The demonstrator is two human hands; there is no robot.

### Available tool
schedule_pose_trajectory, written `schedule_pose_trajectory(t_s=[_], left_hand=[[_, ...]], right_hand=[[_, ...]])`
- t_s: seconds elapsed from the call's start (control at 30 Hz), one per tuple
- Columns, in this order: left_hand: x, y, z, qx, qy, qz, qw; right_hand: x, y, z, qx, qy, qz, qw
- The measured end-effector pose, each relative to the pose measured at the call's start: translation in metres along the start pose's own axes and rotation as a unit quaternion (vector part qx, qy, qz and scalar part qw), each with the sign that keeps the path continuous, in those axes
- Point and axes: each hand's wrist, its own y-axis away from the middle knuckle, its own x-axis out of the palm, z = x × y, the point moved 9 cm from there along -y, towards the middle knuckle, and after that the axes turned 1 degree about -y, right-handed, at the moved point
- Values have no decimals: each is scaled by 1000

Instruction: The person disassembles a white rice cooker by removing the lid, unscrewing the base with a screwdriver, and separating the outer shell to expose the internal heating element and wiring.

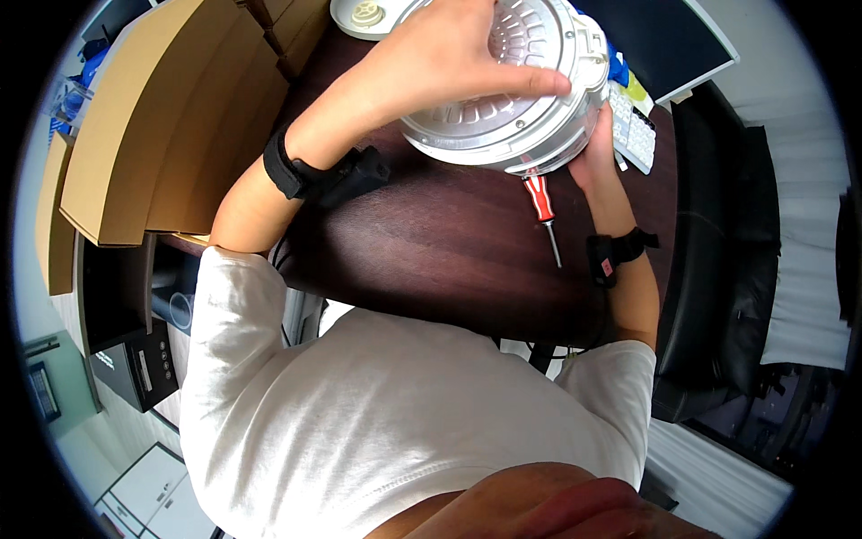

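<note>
A round white appliance part (pixel 558 135) with a clear side wall and a slotted, silvery disc face is tilted above the dark table (pixel 431 242). My left hand (pixel 449 58) lies over its face, thumb stretched across to the rim. The other left fingers are partly cut off by the upper edge. From the right side and below, my right hand (pixel 594 154) grips the same part, its fingers mostly hidden behind it. Just under the part, a screwdriver (pixel 540 199) with a red and white handle rests on the table, its shaft pointing toward me.
A white dish-like piece (pixel 346 22) with a cream round fitting (pixel 367 13) is at the far left. Cardboard boxes (pixel 180 117) line the table's left side. A white keyboard (pixel 636 139) and a monitor (pixel 678 40) stand at the far right, with black leather seating (pixel 714 234) beyond the table edge.
</note>
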Motion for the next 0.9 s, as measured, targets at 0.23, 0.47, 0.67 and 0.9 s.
schedule_pose_trajectory(t_s=[0.23,0.47,0.67,0.9], left_hand=[[-5,-5,14,-60,33,-54,996],[-3,-13,26,15,-109,-19,994],[4,-41,49,-22,-68,51,996],[-24,-91,5,9,-199,110,974]], right_hand=[[-2,-2,0,-3,1,1,1000],[-6,1,-1,12,-12,-30,999],[-3,3,4,31,10,-34,999],[-18,-17,-1,24,-21,-26,999]])
